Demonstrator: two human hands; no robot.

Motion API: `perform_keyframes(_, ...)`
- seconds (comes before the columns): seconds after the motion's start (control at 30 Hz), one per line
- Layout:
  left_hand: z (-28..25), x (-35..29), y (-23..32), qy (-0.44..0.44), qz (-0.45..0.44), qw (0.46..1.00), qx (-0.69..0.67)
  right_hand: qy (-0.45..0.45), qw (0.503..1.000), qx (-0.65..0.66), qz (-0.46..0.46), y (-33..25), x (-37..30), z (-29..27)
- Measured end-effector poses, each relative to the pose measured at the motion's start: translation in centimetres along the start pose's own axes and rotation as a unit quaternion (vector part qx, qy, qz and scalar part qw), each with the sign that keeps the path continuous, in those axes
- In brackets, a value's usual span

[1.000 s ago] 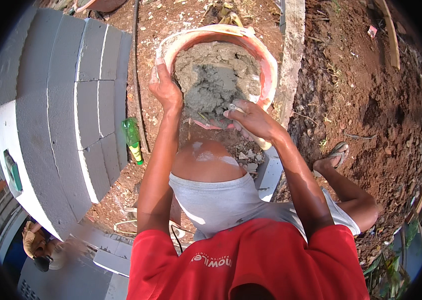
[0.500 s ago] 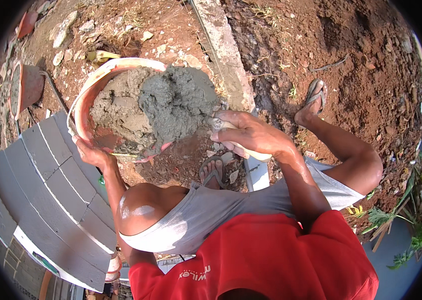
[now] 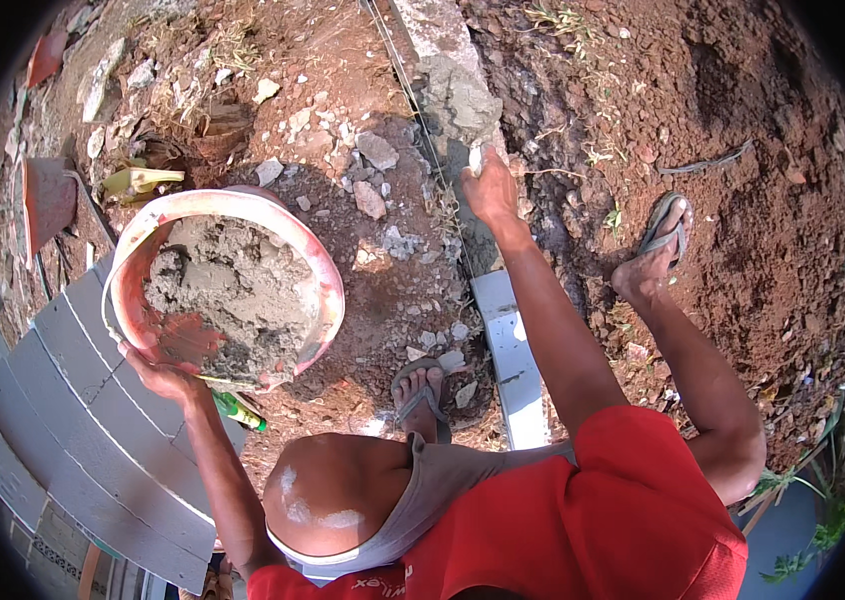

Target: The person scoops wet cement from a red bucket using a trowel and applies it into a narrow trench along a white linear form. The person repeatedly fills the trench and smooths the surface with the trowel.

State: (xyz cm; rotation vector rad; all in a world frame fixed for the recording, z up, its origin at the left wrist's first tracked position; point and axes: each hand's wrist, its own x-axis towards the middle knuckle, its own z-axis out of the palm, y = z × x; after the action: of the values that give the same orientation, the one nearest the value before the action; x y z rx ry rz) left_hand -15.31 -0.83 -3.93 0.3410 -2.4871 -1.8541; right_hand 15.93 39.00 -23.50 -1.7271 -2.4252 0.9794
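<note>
While our left hand point(image 3: 165, 382) grips the round pinkish plastic bucket point(image 3: 205, 204) at left, probably steadying it, we wrap our right hand point(image 3: 495, 192) round a pale handle point(image 3: 476, 157) near wet grey mortar point(image 3: 461, 98) on the far concrete strip point(image 3: 433, 30).

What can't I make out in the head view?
Head view: floor of the round orange-red plastic bucket, hidden under grey mortar.
Head view: grip of the pale-handled tool, mostly covered by the right hand.
Head view: one end of the green plastic bottle, behind the left forearm.

Red-brown soil point(image 3: 743, 260) | stones point(image 3: 377, 150) | green bottle point(image 3: 238, 408) | concrete strip point(image 3: 433, 35), mortar point(image 3: 458, 97) atop
</note>
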Motion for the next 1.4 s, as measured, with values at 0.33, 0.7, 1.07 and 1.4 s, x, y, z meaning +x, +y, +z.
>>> perform_keyframes(0.33,0.6,-1.6,1.0,0.043,0.001,0.999,0.009,-0.158,0.935,0.218,0.231,1.3,0.5,0.6)
perform_keyframes(0.7,2.1,-0.2,-0.3,0.004,0.010,1.000,0.012,-0.291,0.954,0.052,0.058,11.1,7.0,6.6)
perform_keyframes(1.07,-0.3,-1.1,0.4,-0.006,-0.017,1.000,0.024,-0.298,0.937,-0.028,0.182,4.9,4.2,6.6)
perform_keyframes(1.4,-1.3,-0.2,-0.1,-0.007,-0.026,0.999,0.036,-0.234,0.901,0.268,0.248,7.4,6.2,0.5)
